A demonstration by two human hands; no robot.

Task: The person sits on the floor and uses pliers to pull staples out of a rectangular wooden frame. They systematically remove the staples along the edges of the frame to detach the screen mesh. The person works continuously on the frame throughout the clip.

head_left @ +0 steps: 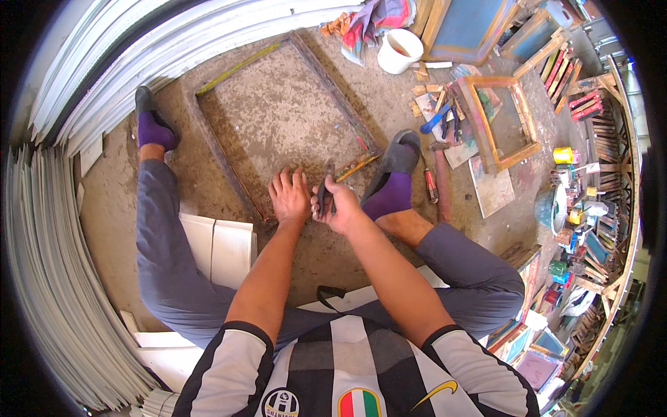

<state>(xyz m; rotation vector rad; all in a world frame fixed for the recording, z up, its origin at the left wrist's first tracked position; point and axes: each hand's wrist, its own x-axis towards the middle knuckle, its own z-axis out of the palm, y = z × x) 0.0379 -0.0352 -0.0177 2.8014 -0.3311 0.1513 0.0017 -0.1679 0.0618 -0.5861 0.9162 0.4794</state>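
A large rectangular wooden frame (335, 92) lies on the stained, gritty concrete floor (111, 208), near the far edge lined with stacked white sheets (174, 48); its thin, rough rails are weathered dark brown (one streaked yellow-green, another orange). The left hand (290, 197) spreads flat over the near rail, gripping nothing, while the right hand (338, 204) curls firmly around dark-handled pliers (321, 197).

The left hand (289, 198) is covering part of the frame (335, 92); the right hand (338, 208) is hiding much of a dark tool (322, 197). The lower edge is cutting off the shirt (351, 354). Pieces (607, 149) in the rack (637, 184) are appearing too small to tell.
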